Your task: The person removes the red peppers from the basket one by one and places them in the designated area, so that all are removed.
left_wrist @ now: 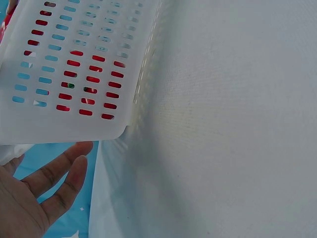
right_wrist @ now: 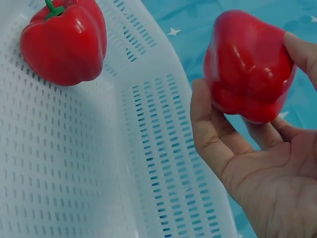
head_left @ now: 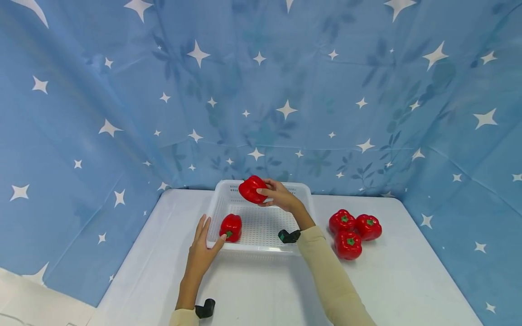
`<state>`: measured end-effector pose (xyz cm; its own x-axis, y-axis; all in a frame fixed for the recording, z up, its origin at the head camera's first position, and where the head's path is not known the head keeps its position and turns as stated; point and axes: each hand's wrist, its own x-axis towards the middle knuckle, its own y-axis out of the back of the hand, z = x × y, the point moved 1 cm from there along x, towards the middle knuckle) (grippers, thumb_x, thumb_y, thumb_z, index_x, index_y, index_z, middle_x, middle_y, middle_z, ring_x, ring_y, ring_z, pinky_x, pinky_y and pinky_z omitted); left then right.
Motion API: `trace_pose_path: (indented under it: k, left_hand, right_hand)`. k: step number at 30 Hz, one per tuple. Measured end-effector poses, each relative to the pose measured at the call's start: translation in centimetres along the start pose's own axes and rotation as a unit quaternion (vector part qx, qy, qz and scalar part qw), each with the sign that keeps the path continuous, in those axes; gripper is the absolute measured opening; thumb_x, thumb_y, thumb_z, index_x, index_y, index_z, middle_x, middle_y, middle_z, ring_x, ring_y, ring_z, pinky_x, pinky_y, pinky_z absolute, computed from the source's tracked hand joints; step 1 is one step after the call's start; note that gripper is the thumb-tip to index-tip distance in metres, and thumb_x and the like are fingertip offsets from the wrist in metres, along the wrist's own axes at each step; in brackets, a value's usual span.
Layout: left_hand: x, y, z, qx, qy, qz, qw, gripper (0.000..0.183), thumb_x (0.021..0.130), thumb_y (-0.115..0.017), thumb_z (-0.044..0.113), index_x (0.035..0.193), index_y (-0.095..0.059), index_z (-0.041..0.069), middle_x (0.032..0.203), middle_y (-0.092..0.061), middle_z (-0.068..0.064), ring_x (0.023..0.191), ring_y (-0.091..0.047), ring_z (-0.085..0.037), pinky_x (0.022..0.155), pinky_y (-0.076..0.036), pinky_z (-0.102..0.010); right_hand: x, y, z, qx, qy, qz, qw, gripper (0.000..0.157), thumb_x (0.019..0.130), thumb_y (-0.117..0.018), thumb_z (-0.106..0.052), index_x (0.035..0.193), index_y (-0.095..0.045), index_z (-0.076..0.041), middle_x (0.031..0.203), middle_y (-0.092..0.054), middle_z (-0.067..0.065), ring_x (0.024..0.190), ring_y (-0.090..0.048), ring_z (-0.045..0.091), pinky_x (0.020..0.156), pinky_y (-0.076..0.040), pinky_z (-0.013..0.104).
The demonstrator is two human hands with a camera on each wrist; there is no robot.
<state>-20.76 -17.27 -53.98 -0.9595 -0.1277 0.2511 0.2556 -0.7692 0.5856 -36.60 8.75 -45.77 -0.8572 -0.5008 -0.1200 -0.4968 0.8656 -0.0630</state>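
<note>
My right hand (head_left: 279, 196) grips a red bell pepper (head_left: 253, 189) above the far part of a white plastic basket (head_left: 261, 248). In the right wrist view, thumb and fingers wrap the sides of this pepper (right_wrist: 250, 64). Another red bell pepper (head_left: 230, 227), with a green stem, lies inside the basket at its near left corner. My left hand (head_left: 200, 253) is at the basket's left near corner, fingers extended and thumb by the rim. In the left wrist view, the basket's slotted wall (left_wrist: 74, 124) stands just beyond the left hand's fingers (left_wrist: 64, 188).
Three red bell peppers (head_left: 348, 245) sit grouped on the white table (head_left: 408, 271), right of the basket. A blue curtain with white stars (head_left: 261, 90) hangs behind the table and along both sides. Each wrist wears a small black device (head_left: 288, 236).
</note>
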Motion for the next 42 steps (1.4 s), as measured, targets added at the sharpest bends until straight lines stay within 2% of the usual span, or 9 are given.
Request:
trace_pose_path:
  k: [8, 13, 17, 22, 27, 34, 42]
  left_hand:
    - [-0.1, 0.0, 0.0, -0.002, 0.004, -0.001, 1.0000, 0.084, 0.087, -0.069, 0.047, 0.155, -0.029, 0.019, 0.164, -0.017, 0.003, 0.143, -0.038, -0.035, 0.090, -0.053, -0.050]
    - [-0.1, -0.1, -0.1, -0.001, 0.004, 0.002, 1.0000, 0.085, 0.086, -0.070, 0.048, 0.155, -0.029, 0.019, 0.164, -0.018, 0.003, 0.142, -0.039, -0.036, 0.088, -0.054, -0.050]
    - [0.0, -0.1, -0.2, 0.001, 0.002, 0.007, 1.0000, 0.084, 0.086, -0.071, 0.045, 0.155, -0.029, 0.021, 0.164, -0.018, 0.003, 0.142, -0.039, -0.036, 0.087, -0.055, -0.050]
    - [0.1, -0.1, -0.2, 0.002, 0.005, 0.003, 1.0000, 0.085, 0.086, -0.070, 0.048, 0.155, -0.027, 0.023, 0.164, -0.016, 0.005, 0.143, -0.038, -0.036, 0.086, -0.055, -0.050]
    - [-0.1, -0.1, -0.2, -0.001, 0.007, -0.001, 1.0000, 0.085, 0.086, -0.069, 0.049, 0.155, -0.027, 0.022, 0.165, -0.016, 0.004, 0.143, -0.037, -0.036, 0.087, -0.055, -0.050]
    - [-0.1, -0.2, -0.1, -0.001, 0.010, -0.001, 0.9999, 0.084, 0.086, -0.071, 0.043, 0.155, -0.027, 0.022, 0.165, -0.016, 0.003, 0.143, -0.037, -0.036, 0.088, -0.054, -0.051]
    - [-0.2, -0.3, -0.2, 0.000, 0.005, 0.007, 1.0000, 0.083, 0.086, -0.072, 0.040, 0.155, -0.029, 0.020, 0.164, -0.018, 0.001, 0.142, -0.038, -0.037, 0.087, -0.055, -0.051]
  right_hand:
    - [-1.4, 0.2, -0.1, 0.039, 0.008, -0.021, 0.999, 0.053, 0.097, -0.056, -0.014, 0.145, -0.036, -0.007, 0.145, -0.045, 0.018, 0.120, -0.055, 0.032, 0.092, -0.053, 0.057]
    - [-2.2, 0.2, -0.2, 0.078, 0.023, -0.049, 0.995, 0.057, 0.099, -0.051, -0.012, 0.152, -0.032, -0.020, 0.152, -0.037, 0.015, 0.127, -0.050, 0.036, 0.094, -0.051, 0.058]
    - [-2.9, 0.1, -0.4, 0.108, 0.041, -0.055, 0.992, 0.057, 0.100, -0.049, -0.015, 0.153, -0.032, -0.029, 0.155, -0.032, 0.012, 0.129, -0.048, 0.036, 0.092, -0.055, 0.053]
    - [-3.9, -0.1, -0.5, 0.148, 0.062, -0.063, 0.985, 0.054, 0.102, -0.043, -0.015, 0.154, -0.029, -0.026, 0.156, -0.030, 0.014, 0.127, -0.048, 0.035, 0.086, -0.060, 0.044]
    - [-5.1, -0.2, -0.1, 0.179, 0.081, -0.055, 0.979, 0.050, 0.104, -0.038, -0.017, 0.153, -0.028, -0.023, 0.147, -0.039, 0.011, 0.119, -0.057, 0.030, 0.083, -0.061, 0.039]
    - [-7.2, -0.2, 0.5, 0.231, 0.143, -0.092, 0.958, 0.046, 0.105, -0.024, -0.016, 0.151, -0.026, -0.019, 0.141, -0.046, 0.007, 0.120, -0.059, 0.031, 0.086, -0.060, 0.037]
    - [-9.7, -0.1, 1.3, 0.242, 0.163, -0.108, 0.950, 0.046, 0.103, -0.032, -0.010, 0.148, -0.028, -0.019, 0.143, -0.044, 0.006, 0.125, -0.055, 0.032, 0.089, -0.059, 0.038]
